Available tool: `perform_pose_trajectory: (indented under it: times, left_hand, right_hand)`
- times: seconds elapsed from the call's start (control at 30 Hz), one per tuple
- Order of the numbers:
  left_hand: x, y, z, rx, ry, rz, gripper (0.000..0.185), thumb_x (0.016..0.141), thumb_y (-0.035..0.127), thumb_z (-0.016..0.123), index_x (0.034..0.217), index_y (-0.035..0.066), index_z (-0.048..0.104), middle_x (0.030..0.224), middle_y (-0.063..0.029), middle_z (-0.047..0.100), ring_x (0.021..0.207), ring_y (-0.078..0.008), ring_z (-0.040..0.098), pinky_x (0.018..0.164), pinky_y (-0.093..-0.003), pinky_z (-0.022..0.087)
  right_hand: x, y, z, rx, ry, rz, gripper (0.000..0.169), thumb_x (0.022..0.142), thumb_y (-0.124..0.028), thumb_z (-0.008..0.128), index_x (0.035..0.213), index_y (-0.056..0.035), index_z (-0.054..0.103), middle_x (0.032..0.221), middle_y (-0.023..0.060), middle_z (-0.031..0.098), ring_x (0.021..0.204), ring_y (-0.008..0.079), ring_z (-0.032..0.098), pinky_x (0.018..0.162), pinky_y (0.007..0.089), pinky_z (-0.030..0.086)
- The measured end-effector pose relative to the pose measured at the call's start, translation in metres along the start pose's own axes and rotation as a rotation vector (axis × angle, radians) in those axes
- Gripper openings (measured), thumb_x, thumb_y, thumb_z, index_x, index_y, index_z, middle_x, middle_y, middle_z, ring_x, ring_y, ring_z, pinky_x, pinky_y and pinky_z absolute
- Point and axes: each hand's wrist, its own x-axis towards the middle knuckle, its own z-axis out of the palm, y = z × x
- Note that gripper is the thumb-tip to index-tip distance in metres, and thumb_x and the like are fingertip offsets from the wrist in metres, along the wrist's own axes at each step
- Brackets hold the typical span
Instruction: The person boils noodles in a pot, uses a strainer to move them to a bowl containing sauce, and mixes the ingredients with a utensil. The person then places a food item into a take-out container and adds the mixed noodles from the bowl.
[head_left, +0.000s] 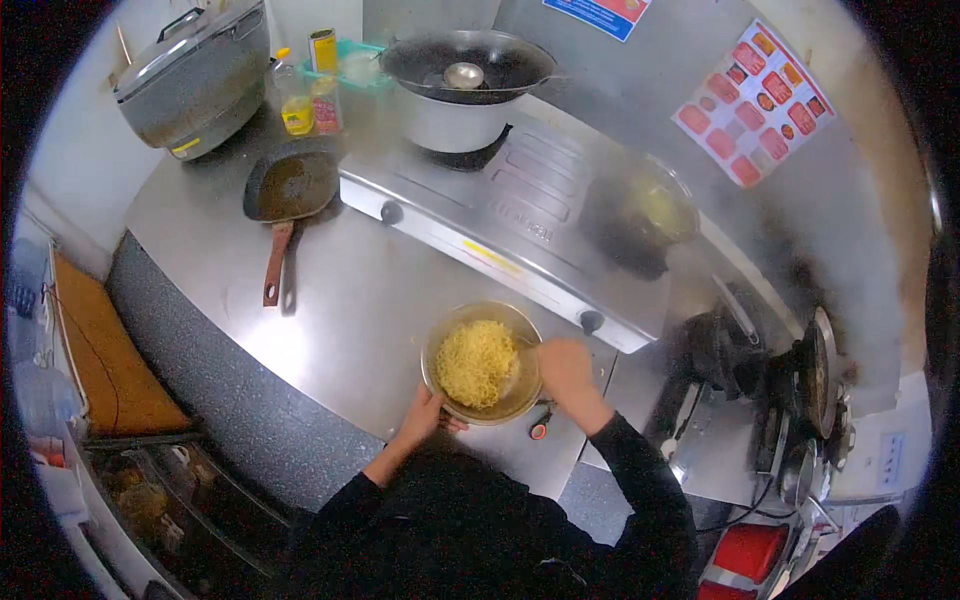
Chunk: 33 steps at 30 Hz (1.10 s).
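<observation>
A round metal bowl (433, 341) stands at the front of the steel counter, holding a mound of yellow noodles (477, 364). My left hand (429, 417) grips the bowl's lower left side, some fingers hidden beneath its rim. At the right rim, my right hand (568, 375) is curled with its knuckles up. Whether it holds a utensil or the rim itself is hidden by the hand. Just below the bowl's right side lies a small tool with a black and orange handle (539, 429).
A gas stove (480, 202) spans the back, with a wok (480, 56) holding a ladle (463, 75) and a steaming pan (637, 217). A frying pan (289, 184) lies left, before a rice cooker (199, 82) and bottles (296, 112). Pans (821, 375) crowd the right.
</observation>
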Motion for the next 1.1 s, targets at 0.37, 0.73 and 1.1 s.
perform_pose_trajectory:
  times: [0.37,0.73,1.1]
  left_hand:
    - [-0.025,0.035,0.054,0.225,0.040,0.060,0.054,0.087,0.011,0.026,0.125,0.020,-0.012,0.091,-0.0251,0.052,0.057,-0.0294,0.060,0.047,-0.0320,0.053]
    - [-0.011,0.009,0.039,0.119,0.052,0.019,0.055,0.085,0.006,0.026,0.126,0.019,-0.007,0.098,-0.0249,0.048,0.059,-0.0303,0.060,0.048,-0.0336,0.053]
    - [-0.010,0.004,0.030,0.061,0.000,0.030,0.055,0.083,0.007,0.029,0.125,0.019,-0.005,0.099,-0.0257,0.045,0.058,-0.0303,0.060,0.045,-0.0329,0.052]
  right_hand:
    - [-0.007,-0.015,0.132,1.161,-0.422,-0.075,0.020,0.077,-0.021,0.053,0.071,-0.0022,0.056,0.051,0.0024,0.047,0.036,0.0118,0.039,0.037,0.0266,0.035]
    - [-0.030,-0.049,0.107,0.331,0.193,0.068,0.018,0.076,-0.013,0.044,0.074,0.0010,0.055,0.062,0.0174,0.055,0.058,0.0313,0.055,0.049,0.0407,0.043]
    - [-0.017,-0.040,0.082,0.156,-0.017,-0.109,0.012,0.069,-0.008,0.048,0.069,-0.0013,0.057,0.069,0.0192,0.057,0.063,0.0321,0.058,0.053,0.0402,0.046]
